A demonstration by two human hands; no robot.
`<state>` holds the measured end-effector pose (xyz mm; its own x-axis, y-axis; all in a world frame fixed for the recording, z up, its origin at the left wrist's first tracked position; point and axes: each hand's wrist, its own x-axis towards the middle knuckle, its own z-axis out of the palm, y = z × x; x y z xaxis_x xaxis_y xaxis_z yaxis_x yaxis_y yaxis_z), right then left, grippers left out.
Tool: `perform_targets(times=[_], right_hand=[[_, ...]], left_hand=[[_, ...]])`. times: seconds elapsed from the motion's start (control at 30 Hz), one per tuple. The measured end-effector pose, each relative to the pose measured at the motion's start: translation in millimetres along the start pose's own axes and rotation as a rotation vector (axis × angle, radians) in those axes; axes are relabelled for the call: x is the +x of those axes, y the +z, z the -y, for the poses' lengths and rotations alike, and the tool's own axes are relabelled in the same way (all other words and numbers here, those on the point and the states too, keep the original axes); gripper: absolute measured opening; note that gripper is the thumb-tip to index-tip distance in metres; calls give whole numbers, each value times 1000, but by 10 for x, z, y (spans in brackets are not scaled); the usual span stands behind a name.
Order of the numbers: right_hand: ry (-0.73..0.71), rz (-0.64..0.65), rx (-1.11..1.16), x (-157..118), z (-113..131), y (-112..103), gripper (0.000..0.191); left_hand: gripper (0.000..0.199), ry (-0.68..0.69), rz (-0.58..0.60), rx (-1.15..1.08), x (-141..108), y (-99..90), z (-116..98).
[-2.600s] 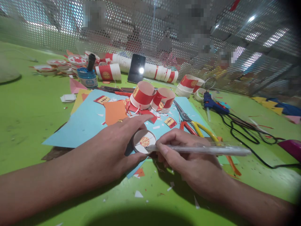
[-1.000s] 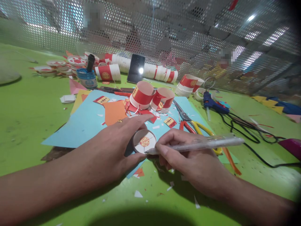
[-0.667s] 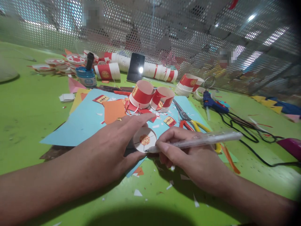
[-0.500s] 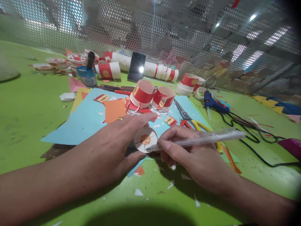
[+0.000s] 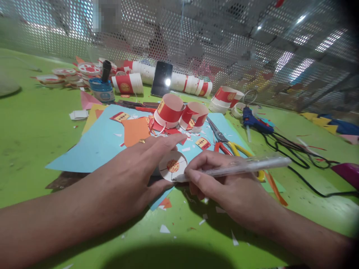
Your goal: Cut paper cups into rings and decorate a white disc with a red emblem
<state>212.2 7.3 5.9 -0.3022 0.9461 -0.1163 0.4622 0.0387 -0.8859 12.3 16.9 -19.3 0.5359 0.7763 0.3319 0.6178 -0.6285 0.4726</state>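
My left hand (image 5: pixel 137 166), with a ring on one finger, curls around a white paper disc (image 5: pixel 166 175) and holds it between thumb and fingers. A red-gold round emblem (image 5: pixel 173 166) sits at the disc's middle, with dark lines running out from it. My right hand (image 5: pixel 221 179) grips a pen (image 5: pixel 249 164) with a clear barrel. The pen's tip touches the disc near its lower edge. Just beyond my hands stand two red and white paper cup rings (image 5: pixel 169 111). Whether the disc has depth behind it is hidden by my left hand.
Blue paper (image 5: pixel 95 145) lies under cut scraps and an orange piece (image 5: pixel 136 132). Scissors (image 5: pixel 221 136) with red and yellow handles rest to the right, beside a blue glue gun (image 5: pixel 256 121) and its black cord. Behind are a phone (image 5: pixel 162 79), stacked cups (image 5: pixel 127 84) and a blue jar (image 5: pixel 101 90).
The pen tip has shifted slightly left and down along the disc's lower edge. My left hand keeps its hold, and the whole view has moved a little.
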Motion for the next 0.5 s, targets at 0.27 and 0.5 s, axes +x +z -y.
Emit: perform_targets(times=[0.27,0.5], right_hand=[[-3,32,15,-17,-30,-18,10],[39,56,9,-11,-26,-39,10]], left_hand=[[54,27,-9,6,16,11,-18],[51,8,-20,2,17,7,-17]])
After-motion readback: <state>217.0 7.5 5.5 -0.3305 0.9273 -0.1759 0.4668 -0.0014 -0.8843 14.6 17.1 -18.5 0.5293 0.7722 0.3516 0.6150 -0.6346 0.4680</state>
